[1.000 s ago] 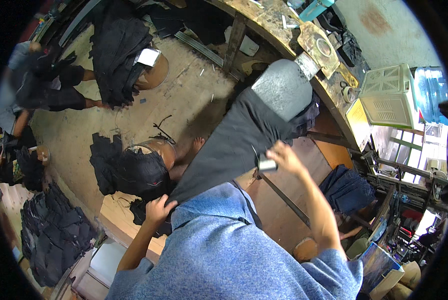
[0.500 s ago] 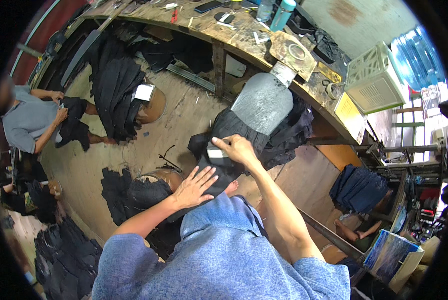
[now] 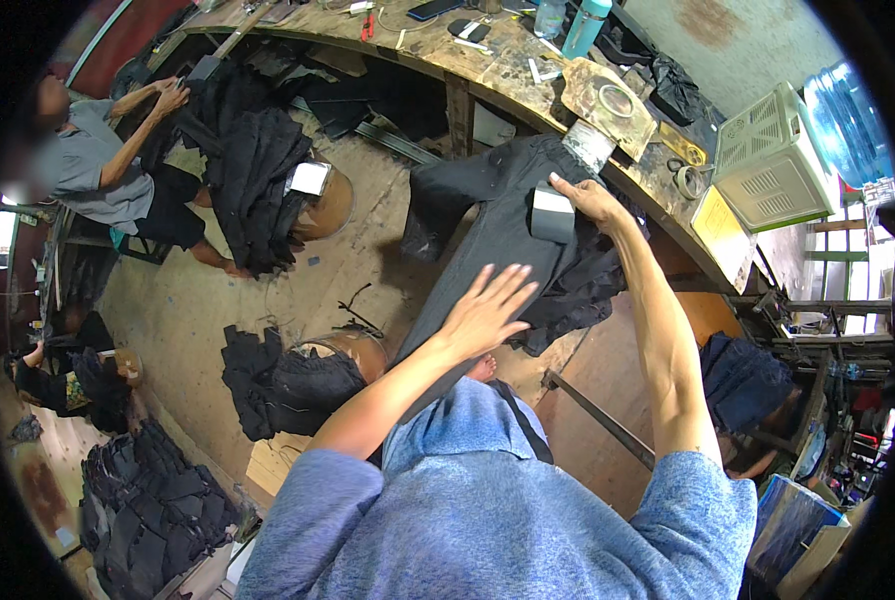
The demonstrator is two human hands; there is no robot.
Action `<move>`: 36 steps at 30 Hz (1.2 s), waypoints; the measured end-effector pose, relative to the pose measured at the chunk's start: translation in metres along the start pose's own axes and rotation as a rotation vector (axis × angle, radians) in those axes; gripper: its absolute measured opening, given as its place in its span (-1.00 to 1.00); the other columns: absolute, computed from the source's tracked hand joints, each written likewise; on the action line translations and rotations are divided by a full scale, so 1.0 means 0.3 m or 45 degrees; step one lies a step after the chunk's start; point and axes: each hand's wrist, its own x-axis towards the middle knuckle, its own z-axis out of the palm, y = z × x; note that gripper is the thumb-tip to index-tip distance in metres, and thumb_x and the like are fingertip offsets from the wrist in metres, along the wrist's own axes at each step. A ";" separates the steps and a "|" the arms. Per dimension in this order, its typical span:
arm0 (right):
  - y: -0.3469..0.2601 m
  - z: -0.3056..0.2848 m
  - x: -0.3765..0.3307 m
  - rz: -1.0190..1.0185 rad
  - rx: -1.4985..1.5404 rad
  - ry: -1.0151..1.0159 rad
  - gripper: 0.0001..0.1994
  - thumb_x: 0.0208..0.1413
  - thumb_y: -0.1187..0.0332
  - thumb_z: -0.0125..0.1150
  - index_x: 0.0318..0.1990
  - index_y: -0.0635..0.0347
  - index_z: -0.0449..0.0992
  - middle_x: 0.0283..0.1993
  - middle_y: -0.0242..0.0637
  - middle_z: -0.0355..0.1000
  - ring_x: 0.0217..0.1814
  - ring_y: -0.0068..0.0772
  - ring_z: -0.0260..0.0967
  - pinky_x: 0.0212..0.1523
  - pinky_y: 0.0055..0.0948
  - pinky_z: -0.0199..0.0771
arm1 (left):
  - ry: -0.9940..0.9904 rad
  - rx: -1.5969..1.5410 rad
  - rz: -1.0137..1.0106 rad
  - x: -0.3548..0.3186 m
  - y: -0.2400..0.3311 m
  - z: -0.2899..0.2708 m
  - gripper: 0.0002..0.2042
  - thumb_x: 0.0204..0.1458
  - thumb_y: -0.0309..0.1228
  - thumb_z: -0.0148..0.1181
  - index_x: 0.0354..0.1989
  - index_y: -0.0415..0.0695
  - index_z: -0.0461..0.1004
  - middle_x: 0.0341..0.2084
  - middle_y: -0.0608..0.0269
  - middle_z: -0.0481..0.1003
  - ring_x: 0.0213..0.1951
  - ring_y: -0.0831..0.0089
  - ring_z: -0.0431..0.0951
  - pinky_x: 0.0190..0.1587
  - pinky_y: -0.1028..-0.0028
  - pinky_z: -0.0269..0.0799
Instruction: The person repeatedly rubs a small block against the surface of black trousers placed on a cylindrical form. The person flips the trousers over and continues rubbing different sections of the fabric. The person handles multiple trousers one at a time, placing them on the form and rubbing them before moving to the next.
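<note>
Worn wooden flooring (image 3: 168, 300) spreads below a cluttered desk (image 3: 513, 72), from whose edge juts a support with only its silvery neck (image 3: 590, 146) showing, the rest covered by a black garment (image 3: 496, 228). Over the cloth lies the left hand (image 3: 483, 318), its fingers spread and grasping nothing, while the right hand (image 3: 600, 203) has its fingers closed around a grey-and-white block (image 3: 552, 218) at the garment's upper part. Fitting the garment over the support looks done, but one part hangs loose to the left, not laid flat.
</note>
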 end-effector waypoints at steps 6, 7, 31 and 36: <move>-0.005 0.001 -0.013 0.087 0.288 -0.590 -0.37 0.36 -0.27 0.34 0.05 0.24 0.73 -0.02 -0.27 0.73 -0.03 -0.45 0.66 0.01 -0.28 0.68 | -0.232 0.036 -0.343 -0.272 -0.011 -0.071 -0.31 0.39 -0.14 0.19 0.64 -0.06 0.20 0.68 0.02 0.05 0.69 0.03 -0.03 0.66 -0.17 -0.20; -0.007 0.016 -0.007 0.064 0.450 -0.686 -0.42 0.37 -0.24 0.33 -0.02 0.21 0.73 -0.05 -0.30 0.73 -0.09 -0.50 0.66 -0.05 -0.31 0.69 | -0.162 0.049 -0.302 -0.241 -0.019 -0.054 -0.33 0.40 -0.19 0.16 0.64 -0.07 0.21 0.68 0.03 0.06 0.69 0.04 -0.02 0.67 -0.16 -0.20; 0.127 0.653 -0.173 -0.940 -0.404 0.913 -0.42 -0.04 0.03 0.66 0.12 0.11 0.68 0.23 -0.24 0.66 0.27 -0.23 0.65 0.33 -0.15 0.67 | 0.165 -0.181 0.743 0.978 -0.446 0.075 -0.30 -0.29 0.43 0.51 -0.49 0.04 0.34 -0.46 0.39 0.42 -0.18 0.31 0.50 -0.08 0.24 0.30; 0.104 0.958 -0.479 -0.920 -0.275 0.558 -0.33 -0.16 0.00 0.69 0.14 0.11 0.72 0.16 -0.31 0.70 0.19 -0.28 0.69 0.32 -0.22 0.69 | 0.052 -0.070 0.821 1.014 -0.439 0.050 -0.28 -0.26 0.49 0.46 -0.52 0.02 0.42 -0.46 0.35 0.45 -0.21 0.28 0.54 -0.07 0.25 0.37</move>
